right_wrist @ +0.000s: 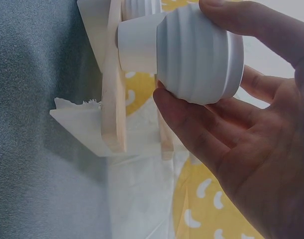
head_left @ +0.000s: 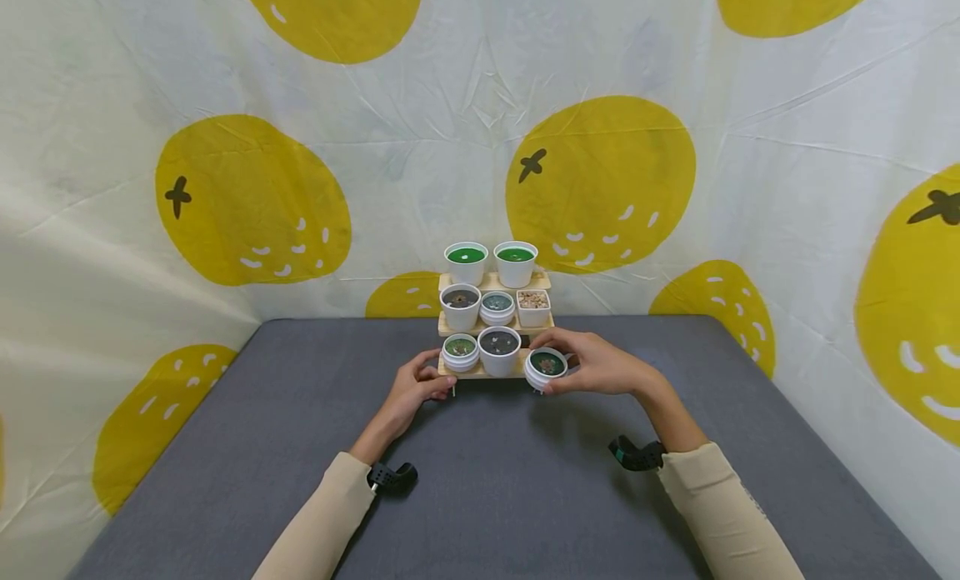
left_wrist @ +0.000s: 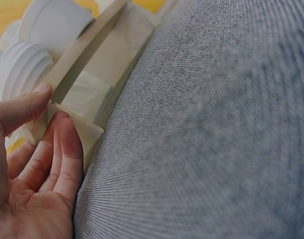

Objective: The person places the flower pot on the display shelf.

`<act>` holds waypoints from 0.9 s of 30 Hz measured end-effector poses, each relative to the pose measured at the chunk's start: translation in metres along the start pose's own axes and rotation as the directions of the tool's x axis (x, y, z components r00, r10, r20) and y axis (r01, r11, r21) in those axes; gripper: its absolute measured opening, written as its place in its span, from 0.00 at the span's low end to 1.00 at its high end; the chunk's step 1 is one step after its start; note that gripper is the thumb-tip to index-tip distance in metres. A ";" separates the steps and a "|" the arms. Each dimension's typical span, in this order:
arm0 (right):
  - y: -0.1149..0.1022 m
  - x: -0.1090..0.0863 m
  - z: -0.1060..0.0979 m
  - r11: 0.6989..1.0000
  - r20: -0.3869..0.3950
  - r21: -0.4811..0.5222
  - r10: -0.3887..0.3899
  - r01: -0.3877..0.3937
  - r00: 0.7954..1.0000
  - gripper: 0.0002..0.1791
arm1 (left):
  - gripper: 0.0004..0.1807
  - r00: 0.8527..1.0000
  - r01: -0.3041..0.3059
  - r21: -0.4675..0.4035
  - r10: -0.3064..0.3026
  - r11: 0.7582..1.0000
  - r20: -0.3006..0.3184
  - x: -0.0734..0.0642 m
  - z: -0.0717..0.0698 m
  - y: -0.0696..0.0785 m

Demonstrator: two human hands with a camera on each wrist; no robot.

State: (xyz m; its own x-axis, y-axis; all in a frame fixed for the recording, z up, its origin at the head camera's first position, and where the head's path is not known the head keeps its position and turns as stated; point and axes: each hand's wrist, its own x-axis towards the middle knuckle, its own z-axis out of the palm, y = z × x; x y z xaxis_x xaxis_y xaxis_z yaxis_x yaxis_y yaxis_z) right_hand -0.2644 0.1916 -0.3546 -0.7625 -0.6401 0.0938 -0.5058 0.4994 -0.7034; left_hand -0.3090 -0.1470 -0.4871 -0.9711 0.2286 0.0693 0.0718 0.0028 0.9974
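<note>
A three-tier wooden stand (head_left: pixel 495 323) holds several small white pots. My left hand (head_left: pixel 411 390) grips the left end of its lowest shelf; in the left wrist view the thumb lies on the shelf's end and the fingers curl by the side support (left_wrist: pixel 89 132). My right hand (head_left: pixel 603 366) holds a ribbed white pot (right_wrist: pixel 199 55) with a dark green top between thumb and fingers, by the right end of that shelf. On the same shelf sit a ribbed pot with a green top (head_left: pixel 461 352) and a smooth pot with a dark grey top (head_left: pixel 499 349).
The middle shelf bears a dark-topped pot (head_left: pixel 461 307), a blue-grey ribbed pot (head_left: pixel 497 307) and a square pot (head_left: pixel 533 308). Two green-topped pots (head_left: pixel 466 263) stand on the top shelf. A grey cloth-covered table (head_left: pixel 495 497) lies below, with a patterned curtain (head_left: pixel 420 188) behind.
</note>
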 end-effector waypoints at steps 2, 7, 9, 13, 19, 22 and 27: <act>0.000 0.000 0.000 1.000 0.000 -0.001 0.001 -0.001 1.000 0.31 | 0.39 1.000 0.001 0.000 -0.001 1.000 0.000 0.000 0.000 0.000; 0.002 0.000 0.000 1.000 -0.002 -0.001 0.010 -0.010 1.000 0.31 | 0.39 1.000 0.002 0.007 -0.002 1.000 -0.001 -0.001 0.001 0.002; 0.002 0.001 0.001 1.000 -0.001 0.001 0.018 -0.018 1.000 0.31 | 0.39 1.000 0.002 0.007 -0.002 1.000 0.000 -0.001 0.001 0.002; 0.003 0.002 0.001 1.000 0.004 0.001 0.025 -0.025 1.000 0.32 | 0.39 1.000 0.001 0.010 -0.001 1.000 0.000 -0.002 0.000 0.001; 0.004 0.002 0.001 1.000 0.005 -0.007 0.025 -0.025 1.000 0.32 | 0.39 1.000 -0.001 0.017 0.001 1.000 -0.007 -0.001 0.000 0.000; 0.005 0.002 0.001 1.000 0.004 -0.011 0.024 -0.023 1.000 0.32 | 0.38 1.000 -0.001 0.015 0.001 1.000 -0.010 -0.001 0.001 0.000; 0.006 0.002 0.000 1.000 0.000 -0.023 0.018 -0.018 1.000 0.32 | 0.38 1.000 -0.006 0.012 0.006 1.000 -0.011 -0.001 0.001 0.000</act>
State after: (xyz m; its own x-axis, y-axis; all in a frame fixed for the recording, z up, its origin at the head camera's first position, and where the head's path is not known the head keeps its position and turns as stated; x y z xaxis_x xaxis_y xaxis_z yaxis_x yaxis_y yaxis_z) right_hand -0.2687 0.1935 -0.3590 -0.7711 -0.6315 0.0812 -0.5013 0.5236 -0.6889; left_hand -0.3078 -0.1463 -0.4870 -0.9730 0.2179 0.0756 0.0804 0.0133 0.9967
